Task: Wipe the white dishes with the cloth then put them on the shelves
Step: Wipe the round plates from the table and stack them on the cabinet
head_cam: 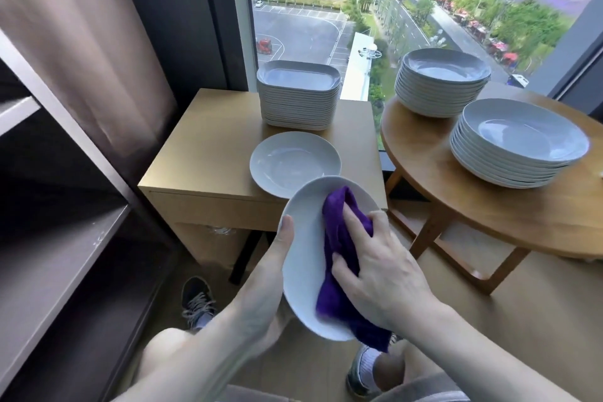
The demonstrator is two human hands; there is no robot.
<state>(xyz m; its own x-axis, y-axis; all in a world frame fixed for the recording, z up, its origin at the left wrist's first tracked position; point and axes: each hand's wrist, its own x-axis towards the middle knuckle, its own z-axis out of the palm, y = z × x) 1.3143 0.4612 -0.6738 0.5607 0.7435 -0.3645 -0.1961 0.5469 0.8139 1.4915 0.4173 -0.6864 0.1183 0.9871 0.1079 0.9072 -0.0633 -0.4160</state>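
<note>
My left hand point(272, 274) holds a white oval plate point(305, 245) by its left rim, thumb on the upper face, tilted toward me above the floor. Against the plate's inside my right hand point(375, 268) presses a purple cloth point(339, 258), fingers curled over it. A single white round plate point(293, 163) lies on the square wooden side table point(202, 153) just beyond. The grey shelves point(62, 258) stand at the left.
A stack of rectangular white dishes point(298, 95) stands at the back of the side table. Two stacks of round white plates point(440, 81) point(518, 143) sit on the round wooden table point(434, 179) at right. A window lies behind, a curtain point(91, 42) at left. My shoes show on the floor.
</note>
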